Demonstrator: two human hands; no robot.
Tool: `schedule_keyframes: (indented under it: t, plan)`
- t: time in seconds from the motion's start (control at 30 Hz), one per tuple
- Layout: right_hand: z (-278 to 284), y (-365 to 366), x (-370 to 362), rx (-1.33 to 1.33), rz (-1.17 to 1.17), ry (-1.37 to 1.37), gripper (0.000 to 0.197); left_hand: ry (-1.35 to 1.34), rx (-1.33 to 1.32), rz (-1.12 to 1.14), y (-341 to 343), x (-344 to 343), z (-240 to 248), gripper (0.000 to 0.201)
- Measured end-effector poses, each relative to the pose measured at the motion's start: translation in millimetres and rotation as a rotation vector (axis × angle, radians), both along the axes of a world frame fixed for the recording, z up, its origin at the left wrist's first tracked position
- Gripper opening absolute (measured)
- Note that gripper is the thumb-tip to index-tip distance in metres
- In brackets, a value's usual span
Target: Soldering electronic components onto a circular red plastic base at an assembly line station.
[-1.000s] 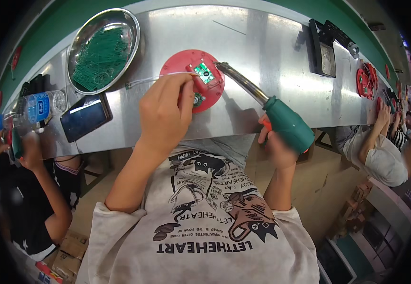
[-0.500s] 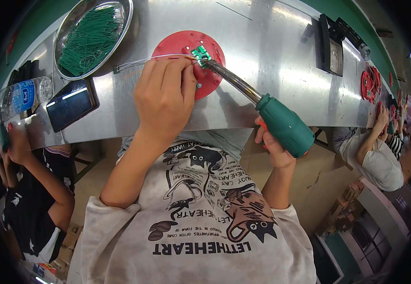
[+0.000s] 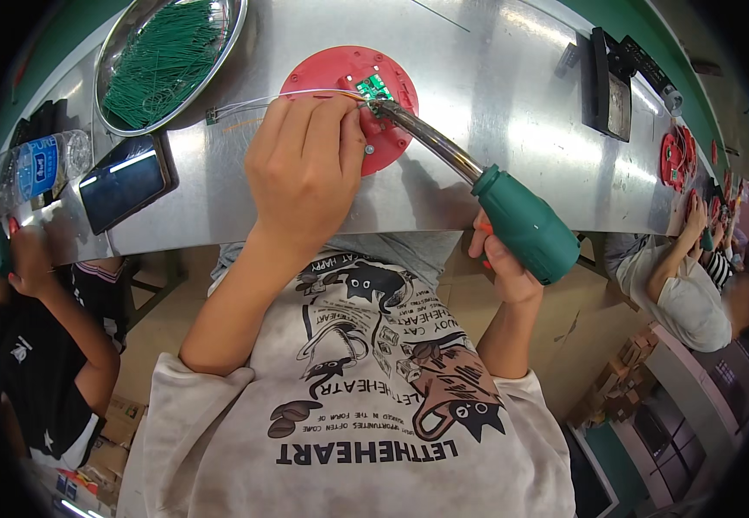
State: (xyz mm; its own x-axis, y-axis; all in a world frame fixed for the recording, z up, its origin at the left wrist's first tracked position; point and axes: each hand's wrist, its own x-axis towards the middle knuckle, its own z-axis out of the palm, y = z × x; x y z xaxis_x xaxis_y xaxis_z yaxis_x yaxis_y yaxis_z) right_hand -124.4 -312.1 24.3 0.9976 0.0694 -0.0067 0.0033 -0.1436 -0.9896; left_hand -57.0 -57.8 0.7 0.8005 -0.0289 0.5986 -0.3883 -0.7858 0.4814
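Observation:
A small green circuit board [image 3: 376, 86] lies on a round red plastic housing [image 3: 316, 71] on the metal table. My right hand [image 3: 509, 266] is wrapped round the green handle of a soldering gun [image 3: 525, 224]. Its metal barrel slants up to the left, and the tip meets the lower edge of the board. My left hand [image 3: 305, 164] rests over the housing's left side, fingers pinched together near the board on thin wires [image 3: 305, 92]. The wires run left to a second tiny board [image 3: 212, 116]. The fingertips' exact hold is partly hidden.
At the upper left stands a metal bowl [image 3: 240, 43] of green wires. A dark phone [image 3: 126, 183] and a water bottle [image 3: 44, 168] lie left. A black soldering stand [image 3: 609, 86] is at the far right, near other red housings [image 3: 675, 160]. Co-workers sit on both sides.
The board, housing and left hand sit slightly higher and to the right in the picture, as the view shifts. The soldering tip stays at the board's lower edge.

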Motion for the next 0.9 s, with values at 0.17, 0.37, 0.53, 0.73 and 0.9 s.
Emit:
schedule_keyframes:
  t: [0.17, 0.37, 0.53, 0.73, 0.9]
  plan:
    - [-1.9, -0.5, -0.2, -0.009, 0.003, -0.001, 0.022, -0.023, 0.014, -0.001, 0.4, 1.8, -3.0, 0.012]
    - [-6.4, -9.5, -0.2, 0.025, 0.127, 0.019, 0.038, -0.036, 0.024, 0.000, 1.1, 2.6, -3.6, 0.012]
    - [3.4, 0.4, -4.8, 0.160, 0.002, 0.007, 0.040, -0.067, 0.038, 0.002, 0.3, 4.7, -3.2, 0.013]
    - [-2.4, 0.9, 0.2, 0.180, -0.061, -0.024, 0.038, -0.048, 0.072, 0.009, 1.3, 1.5, -1.2, 0.012]
    - [-3.8, 0.5, 0.1, 0.178, -0.066, -0.038, 0.036, -0.030, 0.034, -0.002, 0.2, 1.0, 1.1, 0.011]
